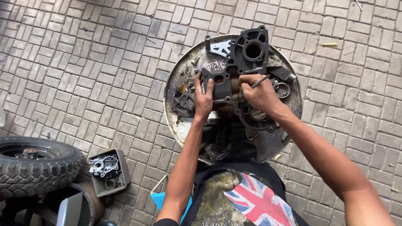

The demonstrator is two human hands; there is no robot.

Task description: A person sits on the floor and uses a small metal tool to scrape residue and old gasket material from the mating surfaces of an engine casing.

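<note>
— From the head view, where do we stand?
— Our left hand (204, 97) clamps the dark engine casing (234, 71) on the round metal tray (176, 79); our right hand (260, 93) is closed on a thin metal tool (258, 81).
— We should brace firmly and scrape lightly, we judge.

Engine casing (245, 54) under my hands: dark grey, near black, with paler grey web at the top left. Round drum top (176, 121) it sits on: dull silver, smeared black and brown. Tool (259, 80) in my right hand (260, 94): grey metal. Paving (83, 83): grey-brown bricks in a herringbone pattern. Tyre (37, 167): black, blocky tread. Small tray (109, 172): grey, silver parts inside. My shirt (255, 201): black, red-white-blue flag print.
</note>
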